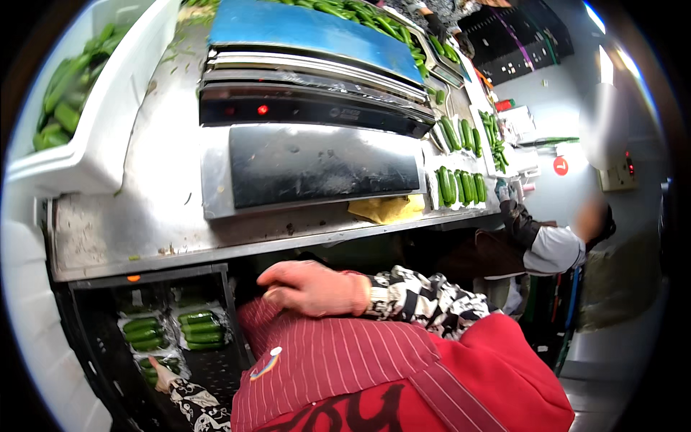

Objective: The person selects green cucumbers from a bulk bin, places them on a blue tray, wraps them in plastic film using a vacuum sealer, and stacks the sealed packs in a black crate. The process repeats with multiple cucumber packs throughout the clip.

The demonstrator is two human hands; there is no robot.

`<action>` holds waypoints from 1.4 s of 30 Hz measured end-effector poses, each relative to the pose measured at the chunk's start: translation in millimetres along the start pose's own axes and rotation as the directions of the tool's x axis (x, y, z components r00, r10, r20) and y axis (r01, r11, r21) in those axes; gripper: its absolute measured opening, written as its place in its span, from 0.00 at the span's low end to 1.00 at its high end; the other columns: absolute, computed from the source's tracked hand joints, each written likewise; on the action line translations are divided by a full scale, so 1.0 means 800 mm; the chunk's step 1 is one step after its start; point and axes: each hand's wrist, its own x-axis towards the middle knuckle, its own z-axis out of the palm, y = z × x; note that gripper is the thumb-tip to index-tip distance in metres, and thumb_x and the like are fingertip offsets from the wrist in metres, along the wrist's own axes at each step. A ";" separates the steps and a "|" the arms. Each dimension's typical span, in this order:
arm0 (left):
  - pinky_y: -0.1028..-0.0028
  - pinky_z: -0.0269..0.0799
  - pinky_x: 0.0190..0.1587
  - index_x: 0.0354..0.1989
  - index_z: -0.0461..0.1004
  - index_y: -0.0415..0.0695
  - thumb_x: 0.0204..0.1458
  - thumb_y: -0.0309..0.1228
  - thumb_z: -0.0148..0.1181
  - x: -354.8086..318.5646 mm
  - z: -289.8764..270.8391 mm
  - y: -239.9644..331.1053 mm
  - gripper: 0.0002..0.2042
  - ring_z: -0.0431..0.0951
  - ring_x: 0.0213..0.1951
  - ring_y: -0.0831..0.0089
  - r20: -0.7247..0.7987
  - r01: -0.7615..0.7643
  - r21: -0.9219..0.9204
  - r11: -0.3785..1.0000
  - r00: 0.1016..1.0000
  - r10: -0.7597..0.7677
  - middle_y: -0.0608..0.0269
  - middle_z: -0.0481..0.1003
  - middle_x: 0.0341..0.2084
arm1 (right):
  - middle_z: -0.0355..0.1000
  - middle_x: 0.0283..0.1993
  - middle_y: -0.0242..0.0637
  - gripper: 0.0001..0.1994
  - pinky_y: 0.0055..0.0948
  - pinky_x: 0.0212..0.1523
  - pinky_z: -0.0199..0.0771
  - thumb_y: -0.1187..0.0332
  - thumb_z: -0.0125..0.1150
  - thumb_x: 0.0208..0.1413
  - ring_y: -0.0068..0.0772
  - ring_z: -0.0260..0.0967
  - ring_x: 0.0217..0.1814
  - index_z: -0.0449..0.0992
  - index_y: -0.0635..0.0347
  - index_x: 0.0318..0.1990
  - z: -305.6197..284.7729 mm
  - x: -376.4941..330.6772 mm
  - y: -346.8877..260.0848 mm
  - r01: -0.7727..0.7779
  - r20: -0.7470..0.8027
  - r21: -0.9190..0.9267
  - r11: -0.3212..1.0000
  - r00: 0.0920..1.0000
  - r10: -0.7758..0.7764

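In the dark crate (234, 309) at the lower left, my left hand (164, 376) grips the near edge of a film-wrapped pack of cucumbers (149, 366); part of its fingers is hidden. Beside that pack lie other wrapped packs, among them one wrapped cucumber pack (201, 330) to the right. My right hand (313, 288) is in front of my striped red apron (338, 360), below the table edge. Its fingers are curled in, and what they hold, if anything, cannot be made out.
A wrapping machine (317, 162) stands on the steel table (129, 234), a yellow cloth (389, 209) at its front. At left is a white bin (101, 144) of cucumbers. Trayed cucumbers (461, 187) sit farther right, near a person (551, 248); another person's gloved hand (435, 27) is at the back.
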 end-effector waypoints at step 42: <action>0.63 0.56 0.64 0.61 0.67 0.56 0.53 0.53 0.55 -0.750 -0.134 1.222 0.28 0.62 0.62 0.52 0.357 -0.868 -0.486 -0.099 -0.301 0.884 0.47 0.62 0.61 | 0.76 0.33 0.51 0.13 0.43 0.42 0.74 0.63 0.57 0.49 0.53 0.75 0.39 0.72 0.64 0.35 -0.407 -0.282 0.389 -0.650 -0.759 0.494 0.577 0.002 0.652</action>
